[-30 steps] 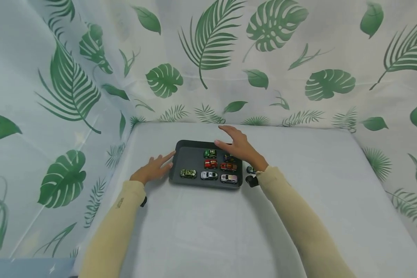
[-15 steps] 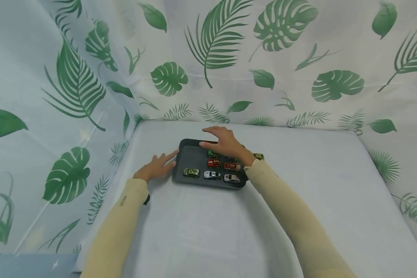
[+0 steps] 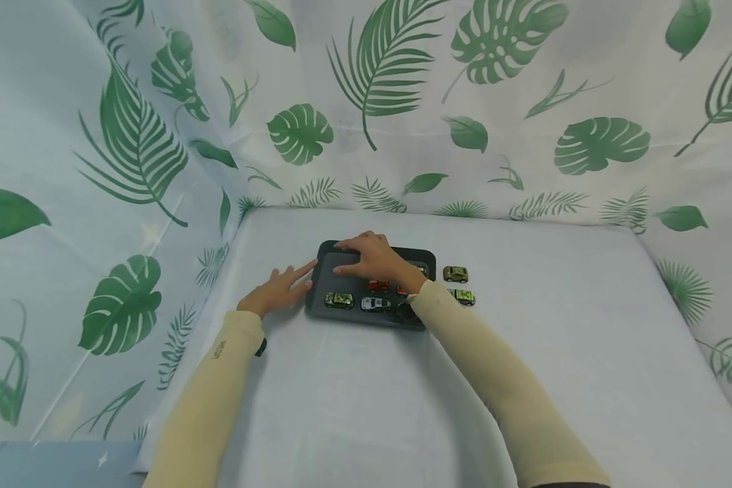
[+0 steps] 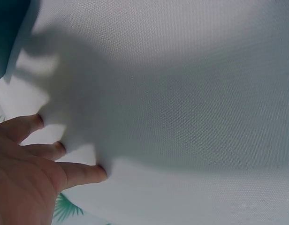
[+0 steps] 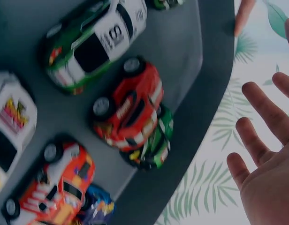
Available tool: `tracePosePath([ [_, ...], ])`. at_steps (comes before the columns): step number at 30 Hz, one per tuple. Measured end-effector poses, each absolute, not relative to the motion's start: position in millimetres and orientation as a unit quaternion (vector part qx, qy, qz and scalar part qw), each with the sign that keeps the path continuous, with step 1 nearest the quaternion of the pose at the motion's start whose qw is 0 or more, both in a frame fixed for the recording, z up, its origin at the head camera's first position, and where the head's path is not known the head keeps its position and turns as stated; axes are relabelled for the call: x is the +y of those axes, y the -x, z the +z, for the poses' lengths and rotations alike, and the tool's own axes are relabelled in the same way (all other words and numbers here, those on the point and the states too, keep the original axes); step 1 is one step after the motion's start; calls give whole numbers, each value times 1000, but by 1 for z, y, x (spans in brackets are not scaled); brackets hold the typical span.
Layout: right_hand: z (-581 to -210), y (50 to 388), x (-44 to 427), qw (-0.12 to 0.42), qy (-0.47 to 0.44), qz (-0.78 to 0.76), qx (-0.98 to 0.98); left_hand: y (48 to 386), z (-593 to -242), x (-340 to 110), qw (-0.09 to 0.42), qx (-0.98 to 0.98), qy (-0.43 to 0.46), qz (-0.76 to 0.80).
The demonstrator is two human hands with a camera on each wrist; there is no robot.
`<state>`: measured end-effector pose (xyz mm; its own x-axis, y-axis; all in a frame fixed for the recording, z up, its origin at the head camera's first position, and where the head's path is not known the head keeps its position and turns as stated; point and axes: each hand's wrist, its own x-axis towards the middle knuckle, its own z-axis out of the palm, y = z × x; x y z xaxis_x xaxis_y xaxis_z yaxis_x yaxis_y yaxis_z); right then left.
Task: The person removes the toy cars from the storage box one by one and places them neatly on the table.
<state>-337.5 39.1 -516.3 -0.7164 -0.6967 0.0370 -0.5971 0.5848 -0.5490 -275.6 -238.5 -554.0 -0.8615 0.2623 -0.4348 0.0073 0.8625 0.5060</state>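
My left hand (image 3: 276, 291) touches the left rim of the dark grey tray (image 3: 348, 314) with a fingertip. In the left wrist view this hand (image 4: 32, 173) has its fingers spread against the white cloth. My right hand (image 3: 375, 259) hovers over the tray's back left part, thumb and fingers apart, seemingly holding nothing. Toy cars stand in the tray: a camouflage car (image 3: 339, 300) front left, a silver car (image 3: 375, 304) beside it, and a red car (image 3: 379, 286) partly under the hand. The right wrist view shows spread fingers of the right hand (image 5: 271, 154) beside the red car (image 5: 130, 105).
Right of the tray, on the white table (image 3: 354, 393), stand an olive car (image 3: 455, 274) and a yellow-green car (image 3: 463, 297). Behind the table hangs a leaf-patterned curtain (image 3: 415, 156). The right forearm hides the tray's front right corner.
My right hand has moved left across the tray, uncovering its back right corner and the cars on the table beside it. My left hand stays at the rim.
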Motion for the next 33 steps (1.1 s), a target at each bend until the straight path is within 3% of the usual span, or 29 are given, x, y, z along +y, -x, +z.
tracePosePath([
  [33, -549, 320, 8, 153, 411, -147, 887, 273, -553, -238, 243, 930, -75, 266],
])
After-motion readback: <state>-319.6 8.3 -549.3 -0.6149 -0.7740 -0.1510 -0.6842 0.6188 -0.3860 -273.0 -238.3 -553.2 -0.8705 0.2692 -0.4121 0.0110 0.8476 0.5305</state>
